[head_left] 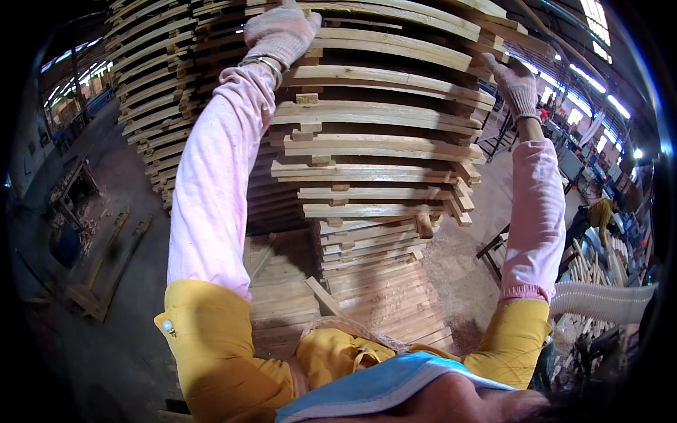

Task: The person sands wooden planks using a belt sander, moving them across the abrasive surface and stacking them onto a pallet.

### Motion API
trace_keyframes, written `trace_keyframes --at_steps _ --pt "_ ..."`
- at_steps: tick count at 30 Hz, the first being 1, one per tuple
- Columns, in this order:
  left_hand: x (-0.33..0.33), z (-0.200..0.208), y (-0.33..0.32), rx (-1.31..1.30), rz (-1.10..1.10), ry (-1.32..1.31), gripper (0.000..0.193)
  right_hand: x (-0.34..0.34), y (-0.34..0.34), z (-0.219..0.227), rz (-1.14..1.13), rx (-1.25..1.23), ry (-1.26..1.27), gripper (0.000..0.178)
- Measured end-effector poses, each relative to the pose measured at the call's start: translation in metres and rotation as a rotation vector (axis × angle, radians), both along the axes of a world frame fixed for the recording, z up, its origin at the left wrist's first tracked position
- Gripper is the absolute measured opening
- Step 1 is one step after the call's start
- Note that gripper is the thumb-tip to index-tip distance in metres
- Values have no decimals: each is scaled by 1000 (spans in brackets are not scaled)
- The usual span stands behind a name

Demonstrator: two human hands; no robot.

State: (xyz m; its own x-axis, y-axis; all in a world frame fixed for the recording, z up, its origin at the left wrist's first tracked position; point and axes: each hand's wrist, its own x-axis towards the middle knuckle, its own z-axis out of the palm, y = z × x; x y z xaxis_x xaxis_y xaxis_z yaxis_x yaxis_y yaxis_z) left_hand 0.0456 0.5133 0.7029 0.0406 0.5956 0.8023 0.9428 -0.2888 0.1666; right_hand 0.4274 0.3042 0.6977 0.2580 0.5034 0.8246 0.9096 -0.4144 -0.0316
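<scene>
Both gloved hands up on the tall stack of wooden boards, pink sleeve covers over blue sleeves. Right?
Not quite. The head view shows the left hand and right hand, both gloved, up on the tall stack of wooden boards, with pink sleeve covers, but the sleeves under them are yellow, not blue.
</scene>
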Motion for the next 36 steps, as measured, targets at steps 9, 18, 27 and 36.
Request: trace_keyframes --at_steps 9,18,27,36 --pt "-41 -7 23 -61 -125 -312 112 -81 -22 -9 67 125 -19 56" --pt "-41 2 39 69 -65 -206 103 -91 -27 5 -247 -179 -571 33" --pt "-17 -7 -46 104 105 -71 102 96 -53 -14 482 341 348 37" --pt "-25 -18 -24 182 124 74 103 120 -68 -13 691 701 96 41"
